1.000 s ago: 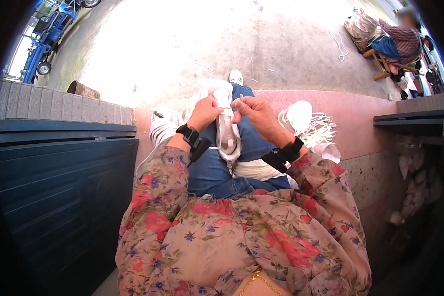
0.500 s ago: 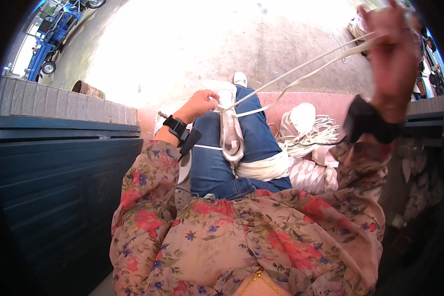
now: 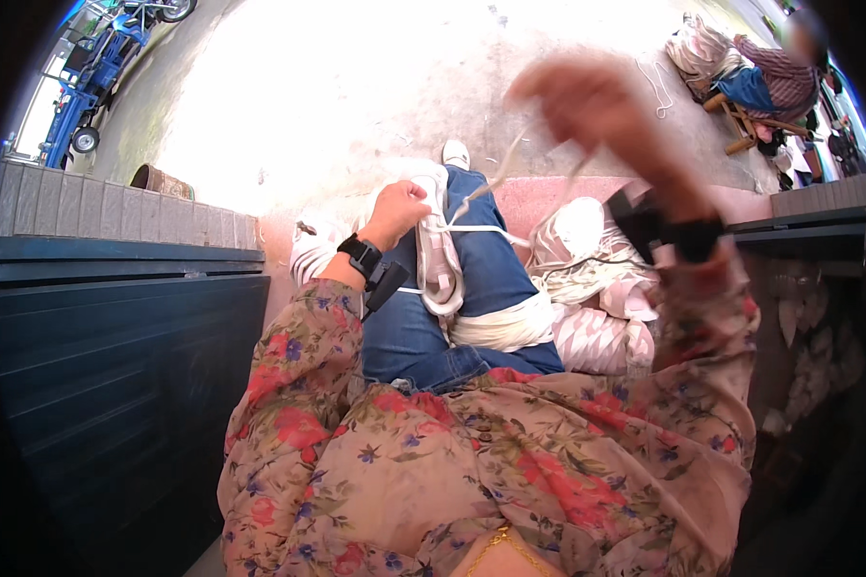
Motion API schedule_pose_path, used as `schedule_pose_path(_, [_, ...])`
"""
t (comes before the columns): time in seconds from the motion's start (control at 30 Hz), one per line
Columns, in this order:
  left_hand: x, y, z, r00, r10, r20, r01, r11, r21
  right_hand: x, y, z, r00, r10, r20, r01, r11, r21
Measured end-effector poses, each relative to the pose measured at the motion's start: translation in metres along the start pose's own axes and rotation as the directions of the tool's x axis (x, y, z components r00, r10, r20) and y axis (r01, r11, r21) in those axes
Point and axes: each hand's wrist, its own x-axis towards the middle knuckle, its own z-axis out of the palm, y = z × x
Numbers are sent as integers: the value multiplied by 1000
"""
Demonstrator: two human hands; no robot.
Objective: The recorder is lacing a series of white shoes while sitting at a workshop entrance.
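A pale pink-and-white shoe (image 3: pixel 441 274) lies lengthwise across my jeans-clad legs. My left hand (image 3: pixel 397 213) is closed at its left edge, thumb and fingers pinched together against it. From the shoe's opening a white shoelace (image 3: pixel 473 199) rises to the right, and another strand runs level over my right thigh. My right hand (image 3: pixel 592 111) is raised beyond the shoe, smeared by motion. Blurred lace ends hang below it; whether its fingers grip them cannot be made out. A bundle of white laces (image 3: pixel 505 329) is draped over my right thigh.
Right of my legs lie more shoes with loose laces (image 3: pixel 587 274) and a pink-and-white patterned bundle (image 3: pixel 597 337). Dark blue panels (image 3: pixel 125 385) stand at my left. Farther off are a seated person (image 3: pixel 784 77), a blue vehicle (image 3: pixel 91 77) and a brown bucket (image 3: pixel 164 181).
My right hand has swung from the far upper right toward the middle, and the laces that were stretched taut now hang slack. My left hand stays at the shoe.
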Motion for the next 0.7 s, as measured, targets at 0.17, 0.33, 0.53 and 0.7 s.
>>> schedule_pose_path(0.17, [-5, 4, 9, 997, -78, 28, 82, 965, -249, -21, 169, 132, 897, -29, 441, 309, 754, -579])
schedule_pose_path(0.33, [-16, 5, -4, 999, -24, 42, 32, 980, -197, -14, 202, 144, 927, 38, 372, 269, 624, -734])
schedule_pose_path(0.53, [-36, 4, -28, 993, -108, 55, 118, 756, -644, -11, 209, 142, 937, 128, 324, 153, 685, -712])
schedule_pose_path(0.7, [-38, -19, -41, 979, -133, 155, 204, 621, -756, -12, 205, 142, 943, 168, 288, 88, 708, -701])
